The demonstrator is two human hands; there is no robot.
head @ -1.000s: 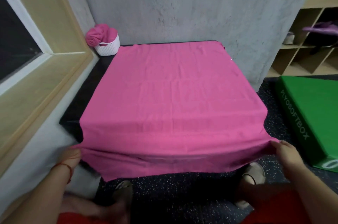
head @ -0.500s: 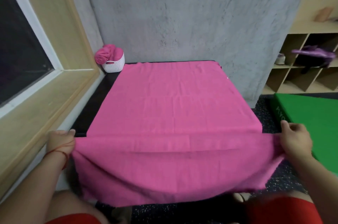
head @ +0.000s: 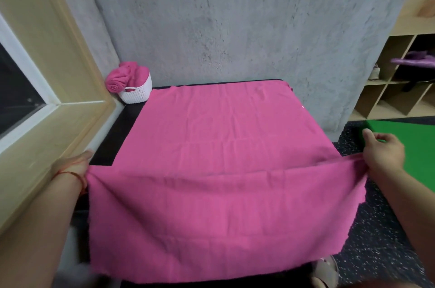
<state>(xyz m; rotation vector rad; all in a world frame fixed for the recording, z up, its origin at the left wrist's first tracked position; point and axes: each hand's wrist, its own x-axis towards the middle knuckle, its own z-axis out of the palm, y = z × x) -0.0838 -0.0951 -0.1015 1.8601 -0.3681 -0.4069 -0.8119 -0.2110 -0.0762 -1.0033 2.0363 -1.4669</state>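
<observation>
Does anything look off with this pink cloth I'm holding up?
Slightly. The pink cloth lies off-centre on the black table: a bare strip shows along the left side, while the right side is fully covered. The cloth's hanging hem looks ragged at the bottom left.

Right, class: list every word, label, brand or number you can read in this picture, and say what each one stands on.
None can be read.
The cloth, held by the left hand and the right hand, is plain pink.
The basket shows only its weave holes.
The visible part of the green mat bears no lettering.
</observation>
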